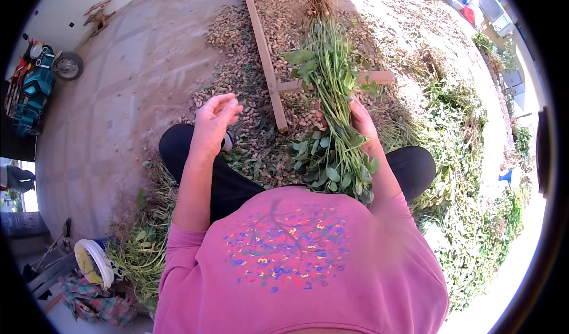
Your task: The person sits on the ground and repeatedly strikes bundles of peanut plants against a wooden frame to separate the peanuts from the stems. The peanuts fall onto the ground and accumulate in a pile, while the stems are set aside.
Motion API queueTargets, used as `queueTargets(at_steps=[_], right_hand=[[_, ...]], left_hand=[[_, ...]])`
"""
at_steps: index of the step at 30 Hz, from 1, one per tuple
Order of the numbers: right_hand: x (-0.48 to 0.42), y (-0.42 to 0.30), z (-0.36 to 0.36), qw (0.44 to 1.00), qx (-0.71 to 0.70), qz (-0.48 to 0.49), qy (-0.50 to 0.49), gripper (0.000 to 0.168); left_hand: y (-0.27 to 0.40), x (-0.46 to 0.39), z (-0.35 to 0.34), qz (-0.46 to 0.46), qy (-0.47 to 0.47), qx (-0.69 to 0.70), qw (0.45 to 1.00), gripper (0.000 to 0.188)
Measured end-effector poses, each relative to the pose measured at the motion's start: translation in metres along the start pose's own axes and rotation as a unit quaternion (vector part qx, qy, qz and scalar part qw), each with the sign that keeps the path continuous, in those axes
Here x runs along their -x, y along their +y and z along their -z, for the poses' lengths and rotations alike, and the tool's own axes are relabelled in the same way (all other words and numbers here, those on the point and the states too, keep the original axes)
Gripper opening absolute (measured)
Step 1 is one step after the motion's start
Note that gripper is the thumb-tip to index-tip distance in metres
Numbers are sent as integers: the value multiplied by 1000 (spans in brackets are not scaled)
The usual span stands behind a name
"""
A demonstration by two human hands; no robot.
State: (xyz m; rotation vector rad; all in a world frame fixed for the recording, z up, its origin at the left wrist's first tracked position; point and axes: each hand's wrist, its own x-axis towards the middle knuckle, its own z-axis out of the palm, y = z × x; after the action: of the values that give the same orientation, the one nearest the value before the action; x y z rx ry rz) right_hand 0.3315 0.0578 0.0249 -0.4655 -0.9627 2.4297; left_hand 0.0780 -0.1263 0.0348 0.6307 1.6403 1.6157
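My right hand (363, 123) grips a bunch of peanut plants (333, 80) from beneath, its fingertips partly showing past the stems. The leafy end hangs toward my lap, while the roots (318, 3) with a few pods point away from me. Under the stems lies the wooden crosspiece (380, 77) of a frame whose long wooden bar (264, 58) runs away from me. To the left of that bar, my left hand (218, 116) is raised above my knee, loosely curled with nothing in it. Picked peanuts (242, 67) cover the ground around the frame.
Pulled peanut plants (462, 156) are heaped along my right, with more greenery (142, 249) at my left. A white bucket (95, 263) lies tipped near a plaid cloth (98, 300). A teal motor vehicle (38, 83) is parked far left on the paved floor (120, 103).
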Motion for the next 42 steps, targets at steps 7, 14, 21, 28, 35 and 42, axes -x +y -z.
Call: queueTargets(at_steps=[7,14,21,28,35,42], right_hand=[[-15,15,-27,998,55,3,2,51],[-13,9,-30,947,319,24,-1,60],[-20,8,-30,897,396,182,70,26],[-33,-30,-22,951,254,160,75,11],[-28,-84,-16,924,305,202,112,13],[-18,-59,-30,989,99,43,-103,21]], left_hand=[[18,-10,-111,-28,-184,169,968,54],[5,-14,-103,50,-142,301,942,30],[17,-6,-85,31,-70,214,974,14],[-14,-27,-27,28,-66,259,963,8],[-37,-30,-2,76,-20,299,951,11],[-25,-15,-12,132,-93,528,833,43]])
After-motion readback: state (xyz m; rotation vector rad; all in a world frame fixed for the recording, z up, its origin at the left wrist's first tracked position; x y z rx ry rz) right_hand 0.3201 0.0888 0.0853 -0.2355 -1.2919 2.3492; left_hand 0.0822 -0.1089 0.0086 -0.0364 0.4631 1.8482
